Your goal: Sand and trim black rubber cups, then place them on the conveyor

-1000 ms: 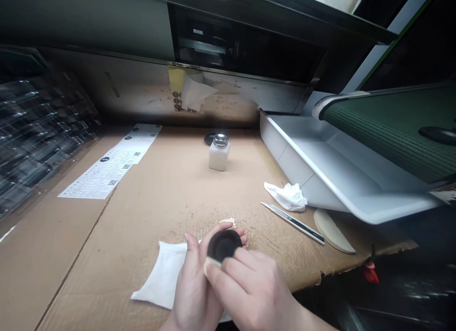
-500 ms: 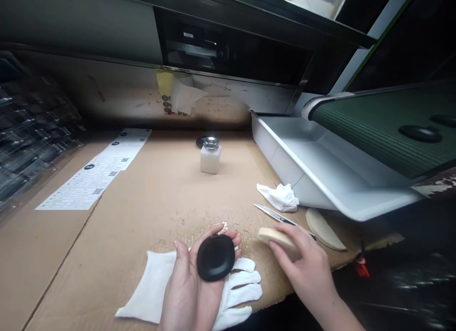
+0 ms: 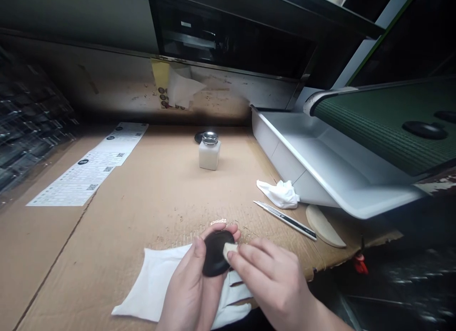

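Observation:
My left hand (image 3: 192,283) cradles a small round black dish (image 3: 214,260), thumb on its left edge and fingers curled behind it. In my right hand (image 3: 272,276) is a cream-coloured pad (image 3: 229,250), pinched with its tip against the right side of the dish; most of the pad is hidden by the fingers. A white glove (image 3: 153,283) lies flat on the cardboard under my left hand. To the right are a utility knife (image 3: 285,220) and a second, half-round cream pad (image 3: 323,226).
A crumpled white cloth (image 3: 280,193) touches the side of a white tray (image 3: 313,179). A white bottle with a metal top (image 3: 209,153) stands farther back. Printed label sheets (image 3: 81,169) lie left, near stacked clear plastic (image 3: 32,127). Black pieces (image 3: 423,129) rest on a green conveyor (image 3: 388,146).
My right hand has moved left with the pad, from beside the knife onto the black dish. My left hand now grips the dish with the thumb closed on its edge.

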